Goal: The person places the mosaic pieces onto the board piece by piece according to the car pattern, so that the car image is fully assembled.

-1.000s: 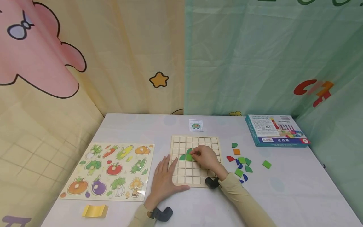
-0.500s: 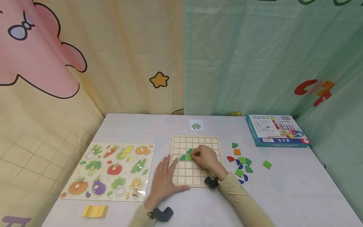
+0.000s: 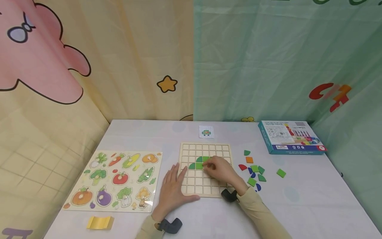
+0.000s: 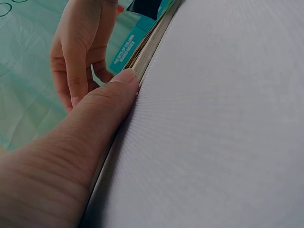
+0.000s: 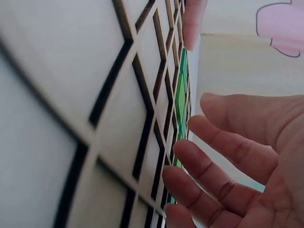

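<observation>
A wooden grid board lies at the middle of the table. Green quarter-circle tiles and light green square tiles sit in its cells. My left hand spreads its fingers along the board's left side, the thumb lying against the front edge. Over the board, beside the green tiles, my right hand hovers with loosely bent fingers. In the right wrist view, its thumb and fingertips stand apart with nothing between them. The right hand hides some cells.
Loose green, blue, red and orange tiles lie right of the board. Behind it is a small printed card. A vegetable puzzle and a yellow block are at the left, a box at the back right.
My right hand has let go of a light green square tile, which now shows in a cell right of the upper quarter circle. The hand shifted slightly right and nearer. My left hand stayed still.
</observation>
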A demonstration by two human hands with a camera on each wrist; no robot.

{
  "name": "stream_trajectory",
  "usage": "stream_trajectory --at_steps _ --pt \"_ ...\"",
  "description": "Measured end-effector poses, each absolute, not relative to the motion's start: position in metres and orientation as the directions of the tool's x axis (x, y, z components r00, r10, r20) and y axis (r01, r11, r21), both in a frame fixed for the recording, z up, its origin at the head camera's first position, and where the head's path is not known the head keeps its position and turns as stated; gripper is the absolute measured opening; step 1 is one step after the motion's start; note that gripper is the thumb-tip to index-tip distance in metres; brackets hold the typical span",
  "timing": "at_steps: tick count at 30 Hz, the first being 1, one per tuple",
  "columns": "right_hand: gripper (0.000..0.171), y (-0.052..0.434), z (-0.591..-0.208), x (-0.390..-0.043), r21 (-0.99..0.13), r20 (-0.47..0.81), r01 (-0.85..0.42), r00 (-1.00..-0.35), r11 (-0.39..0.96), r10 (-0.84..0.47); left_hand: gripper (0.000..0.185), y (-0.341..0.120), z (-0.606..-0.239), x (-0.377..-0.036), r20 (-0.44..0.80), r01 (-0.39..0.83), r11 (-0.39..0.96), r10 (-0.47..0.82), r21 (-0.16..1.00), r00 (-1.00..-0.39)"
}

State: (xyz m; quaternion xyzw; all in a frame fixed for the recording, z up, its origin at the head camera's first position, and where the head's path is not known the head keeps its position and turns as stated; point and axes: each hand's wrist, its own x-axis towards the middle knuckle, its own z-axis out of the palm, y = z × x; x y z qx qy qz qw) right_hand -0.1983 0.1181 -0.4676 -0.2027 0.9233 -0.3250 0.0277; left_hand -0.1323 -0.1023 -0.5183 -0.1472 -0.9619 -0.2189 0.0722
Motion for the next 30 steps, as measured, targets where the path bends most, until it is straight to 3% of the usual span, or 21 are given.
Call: stream_trajectory --at_steps 7,15,23,30 --pt "0.014 0.155 -0.463 -0.196 -0.673 0.112 -0.316 -0.937 0.669 -0.330 0.116 -0.101 -0.520 -0.132 0.212 0.319 0.858 0.252 0.403 -0.944" --pt "0.013 0.206 -0.462 -0.201 -0.653 0.165 -0.205 -0.978 0.729 -0.128 0.116 -0.102 -0.522 -0.133 0.214 0.320 0.860 0.252 0.397 -0.944" --pt "0.025 0.245 -0.469 -0.207 -0.614 0.067 -0.082 -0.996 0.785 -0.052 0.117 -0.102 -0.524 -0.133 0.212 0.318 0.858 0.251 0.402 -0.944" --pt "0.025 0.254 -0.472 -0.210 -0.552 0.022 -0.025 -1.000 0.833 -0.016 0.117 -0.103 -0.523 -0.133 0.206 0.314 0.861 0.249 0.401 -0.946"
